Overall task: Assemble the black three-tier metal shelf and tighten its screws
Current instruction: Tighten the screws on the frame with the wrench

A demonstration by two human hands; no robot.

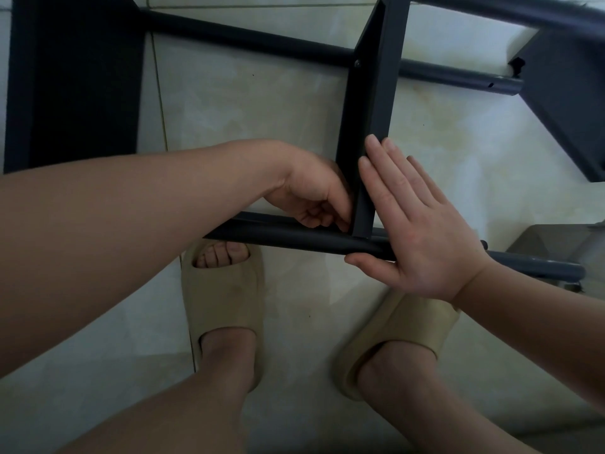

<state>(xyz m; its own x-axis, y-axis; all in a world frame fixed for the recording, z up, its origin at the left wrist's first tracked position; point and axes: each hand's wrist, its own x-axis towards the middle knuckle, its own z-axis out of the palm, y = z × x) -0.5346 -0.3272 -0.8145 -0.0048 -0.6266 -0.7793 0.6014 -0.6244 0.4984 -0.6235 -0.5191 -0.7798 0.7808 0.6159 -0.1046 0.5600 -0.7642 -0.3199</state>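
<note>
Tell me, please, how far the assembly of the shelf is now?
Done: the middle panel has a screw at the far tube. In hand: the left hand curls its fingers at the panel's joint with the near tube, what they hold is hidden; the right hand presses flat against the panel. Left: a hole near the far tube's end is empty.

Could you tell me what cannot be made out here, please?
Head view only.
What the left hand pinches, if anything: hidden by its curled fingers.
Any screw at the joint of middle shelf panel and near tube: covered by left hand and right hand.
Left shelf panel: cut off by the top edge.
</note>
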